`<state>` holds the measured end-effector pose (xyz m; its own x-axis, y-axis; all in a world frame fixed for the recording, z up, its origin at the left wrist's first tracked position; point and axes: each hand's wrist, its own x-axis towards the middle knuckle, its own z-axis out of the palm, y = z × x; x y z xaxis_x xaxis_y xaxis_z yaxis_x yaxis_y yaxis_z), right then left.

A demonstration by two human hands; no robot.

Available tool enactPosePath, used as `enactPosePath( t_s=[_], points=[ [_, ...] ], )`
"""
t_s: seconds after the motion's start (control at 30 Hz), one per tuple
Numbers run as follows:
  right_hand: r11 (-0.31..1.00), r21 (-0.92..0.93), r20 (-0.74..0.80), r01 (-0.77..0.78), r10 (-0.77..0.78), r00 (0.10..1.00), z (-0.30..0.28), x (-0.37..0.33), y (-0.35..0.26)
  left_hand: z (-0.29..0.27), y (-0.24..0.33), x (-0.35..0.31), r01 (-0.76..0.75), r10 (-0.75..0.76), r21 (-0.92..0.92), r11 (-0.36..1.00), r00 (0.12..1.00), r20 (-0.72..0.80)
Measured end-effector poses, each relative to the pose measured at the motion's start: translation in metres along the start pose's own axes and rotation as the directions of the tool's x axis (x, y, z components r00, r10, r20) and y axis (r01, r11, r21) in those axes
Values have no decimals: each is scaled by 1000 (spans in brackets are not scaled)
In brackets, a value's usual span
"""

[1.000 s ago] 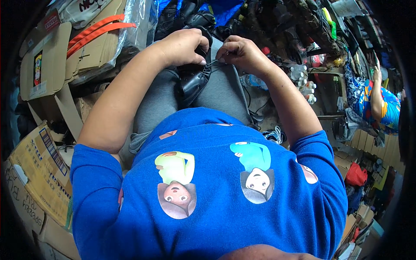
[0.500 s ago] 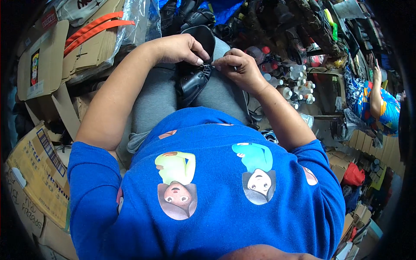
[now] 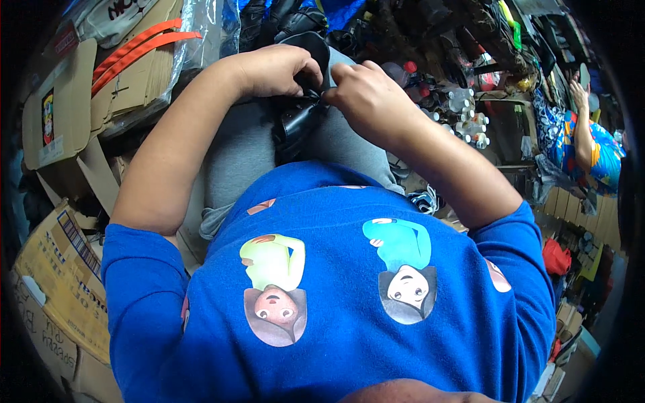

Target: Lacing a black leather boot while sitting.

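Note:
A black leather boot (image 3: 300, 124) rests between my thighs, its rounded toe toward my belly and its dark shaft (image 3: 306, 43) standing up farther off. My left hand (image 3: 285, 70) bends over the boot from the left, fingers curled and thumb gripping the edge of its opening. From the right comes my right hand (image 3: 369, 97), closed in a pinch at the same opening. What its fingertips hold is hidden behind the knuckles. Dark strands show at the opening between the two hands, too small to tell clearly.
Flattened cardboard (image 3: 134, 87) with orange strips (image 3: 144, 47) lies at the left, above a yellow carton (image 3: 57, 275). Several small bottles (image 3: 463, 111) stand to the right of my leg. More black footwear (image 3: 295, 23) lies ahead. Another person's arm (image 3: 582, 127) shows at far right.
My right hand has turned over, its back now upward, and its forearm has swung toward the right. My left hand stays at the boot, its fingers curled in more.

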<state>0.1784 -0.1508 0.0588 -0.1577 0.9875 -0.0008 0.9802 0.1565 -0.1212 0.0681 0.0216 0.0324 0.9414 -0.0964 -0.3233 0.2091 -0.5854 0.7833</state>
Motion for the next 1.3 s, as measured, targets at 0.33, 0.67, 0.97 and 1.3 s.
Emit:
enactPosePath(
  t_s=[0.33, 0.67, 0.97, 1.3],
  points=[
    [843, 490, 109, -222, 193, 975, 27, 17, 22, 15, -24, 6, -95, 229, 265, 959, 812, -537],
    [724, 682, -21, -104, 161, 987, 47, -20, 48, 29, -13, -104, 281, -275, -51, 958, 856, -438],
    [-825, 426, 387, 370, 536, 750, 63, -1, 52, 29, -29, -65, -617, -138, -774, -139, 787, -602],
    [-770, 611, 278, 185, 427, 860, 73, -41, 70, 28, -28, -65, -573, -389, -816, -72, 770, -507]
  ],
)
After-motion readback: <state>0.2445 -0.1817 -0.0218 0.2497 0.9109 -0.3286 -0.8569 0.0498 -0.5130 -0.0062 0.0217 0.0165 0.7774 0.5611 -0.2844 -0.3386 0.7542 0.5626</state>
